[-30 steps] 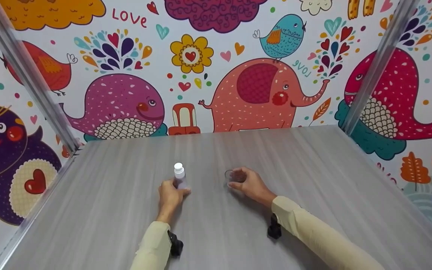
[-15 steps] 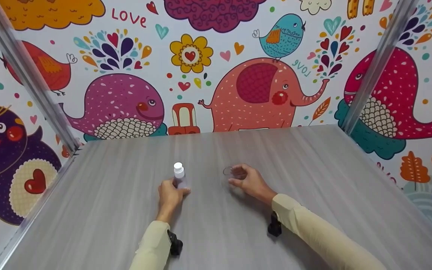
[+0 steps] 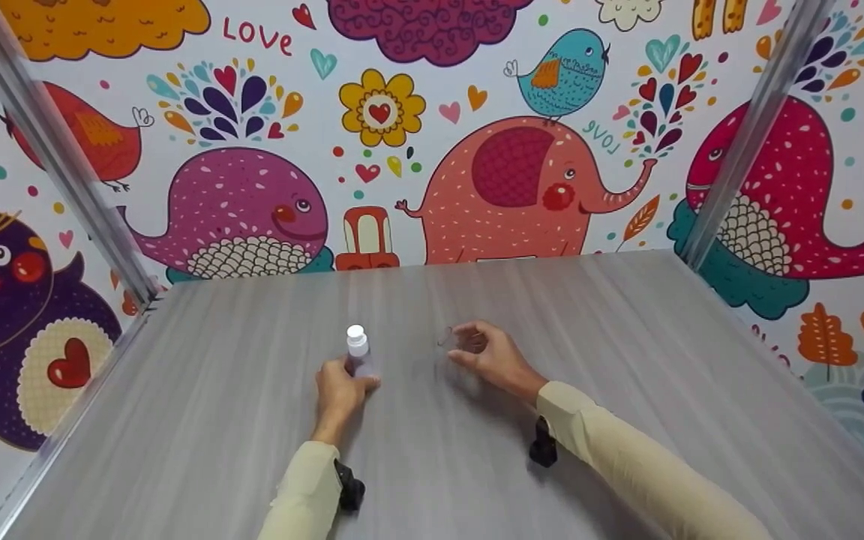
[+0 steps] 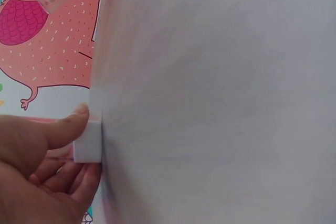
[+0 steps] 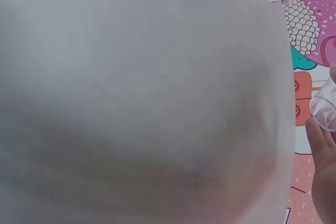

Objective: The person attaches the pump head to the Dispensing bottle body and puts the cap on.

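On the grey table (image 3: 237, 405), my left hand (image 3: 342, 391) grips a small upright bottle (image 3: 358, 343) with a white top. The left wrist view shows the bottle's white lower end (image 4: 87, 141) against the table, between thumb and fingers. To its right, my right hand (image 3: 498, 361) holds a clear cup (image 5: 324, 109) between thumb and fingers. The cup is off the table and looks tilted, its round end facing the camera in the right wrist view. In the head view the cup is faint, as the table shows through it.
Behind the table stands a wall (image 3: 394, 172) printed with cartoon animals. Metal posts rise at the back left (image 3: 64, 157) and back right (image 3: 758, 135) corners. Each forearm wears a black wrist camera.
My right hand has risen a little and moved slightly left and away from me, carrying the clear cup, which has tilted. The left hand and the bottle have stayed in place.
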Demonstrator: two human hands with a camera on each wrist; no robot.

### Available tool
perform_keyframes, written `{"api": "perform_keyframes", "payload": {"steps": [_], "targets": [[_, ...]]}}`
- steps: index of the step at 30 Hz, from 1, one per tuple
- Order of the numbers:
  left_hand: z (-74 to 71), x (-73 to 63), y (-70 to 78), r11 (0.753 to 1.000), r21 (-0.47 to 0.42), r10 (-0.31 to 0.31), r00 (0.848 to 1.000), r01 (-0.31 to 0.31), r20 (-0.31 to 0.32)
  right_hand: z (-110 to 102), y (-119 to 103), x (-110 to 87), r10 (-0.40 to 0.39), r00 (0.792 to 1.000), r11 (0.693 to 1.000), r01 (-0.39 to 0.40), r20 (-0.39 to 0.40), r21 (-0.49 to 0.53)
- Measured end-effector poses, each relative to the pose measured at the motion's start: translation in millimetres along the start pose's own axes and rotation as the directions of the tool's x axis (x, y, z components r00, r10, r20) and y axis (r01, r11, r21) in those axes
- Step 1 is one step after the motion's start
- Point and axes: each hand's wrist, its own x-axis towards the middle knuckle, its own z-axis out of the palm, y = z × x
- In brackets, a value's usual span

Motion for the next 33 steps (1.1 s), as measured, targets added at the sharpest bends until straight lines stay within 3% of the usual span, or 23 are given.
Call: {"api": "perform_keyframes", "payload": {"steps": [16, 27, 33], "targets": [[-0.3, -1.8, 1.5, 0.999, -0.026, -0.018, 1.0, 0.018, 0.006, 8, -30, 10.2, -0.049, 0.999, 0.999, 0.048, 0.024, 0.021], [0.7, -1.7, 1.4, 0.999, -0.041, -0.029, 0.999, 0.03, 0.014, 10, -44, 13.7, -0.031, 0.999, 0.999, 0.031, 0.044, -0.012], [0.4, -2.2, 1.3, 1.0, -0.024, -0.014, 1.0, 0.014, -0.003, 14, -52, 15.5, -0.091, 0.994, 0.995, 0.094, 0.062, -0.044]]}}
